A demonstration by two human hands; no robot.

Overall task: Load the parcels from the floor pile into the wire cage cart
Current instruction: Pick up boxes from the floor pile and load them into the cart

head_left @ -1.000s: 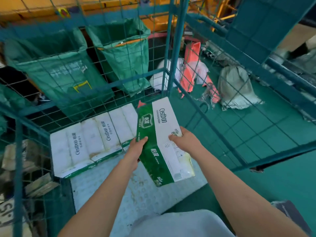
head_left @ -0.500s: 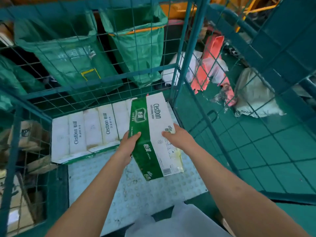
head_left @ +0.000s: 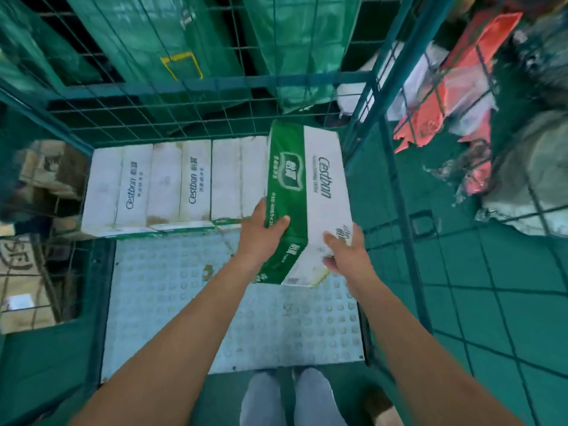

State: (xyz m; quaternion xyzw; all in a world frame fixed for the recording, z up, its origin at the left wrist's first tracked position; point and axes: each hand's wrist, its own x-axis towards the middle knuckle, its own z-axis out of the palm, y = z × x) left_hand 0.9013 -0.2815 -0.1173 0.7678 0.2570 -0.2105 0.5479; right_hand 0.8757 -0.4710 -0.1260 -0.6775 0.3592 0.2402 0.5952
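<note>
Parcel [head_left: 310,192] in my grip: one green-and-white Cestbon carton, tilted above the cart's studded plate floor [head_left: 239,318], at the right end of the row. My left hand [head_left: 261,238] curls round its green side, my right hand [head_left: 345,256] cups the white near corner. Three cartons [head_left: 172,182] already lined along the back mesh, I think; the seams blur. Outside the wire cage cart [head_left: 396,192], green sacks [head_left: 172,47] and red wrappers [head_left: 442,96], smeared.
</note>
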